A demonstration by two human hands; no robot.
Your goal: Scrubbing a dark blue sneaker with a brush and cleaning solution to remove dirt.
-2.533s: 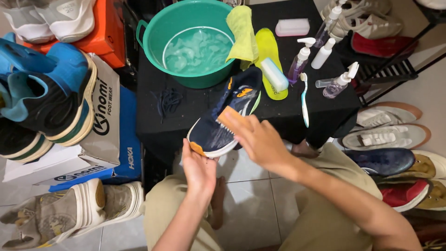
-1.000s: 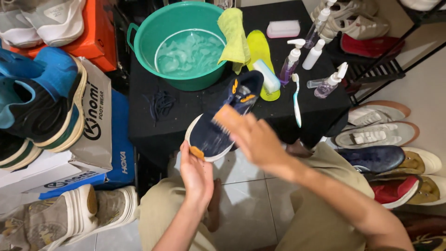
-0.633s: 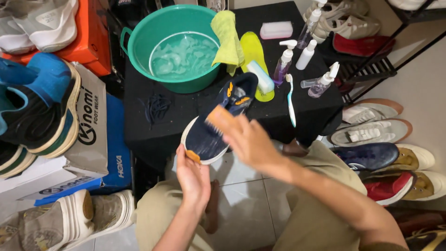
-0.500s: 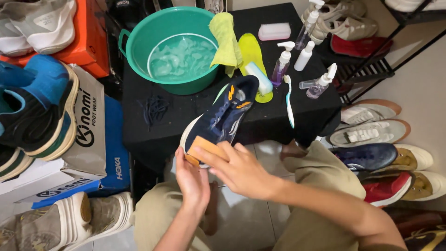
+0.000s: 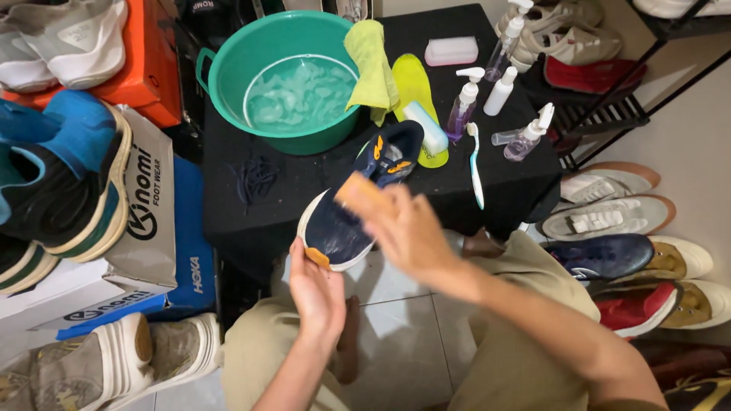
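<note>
Orange cardboard shoebox (image 5: 160,53) sits left of the green plastic basin of soapy water (image 5: 285,76), on the black-covered table (image 5: 320,175); below the orange one lean a grey shoebox with black lettering (image 5: 148,205) and a blue box (image 5: 194,243). Clear pump bottles (image 5: 525,137) stand well right of the basin. Left hand (image 5: 316,293) cups the toe of a navy mesh sneaker with orange accents (image 5: 343,221), in front of the basin. Right hand (image 5: 407,232), blurred, clasps a tan wooden brush (image 5: 358,194) against the sneaker's upper
</note>
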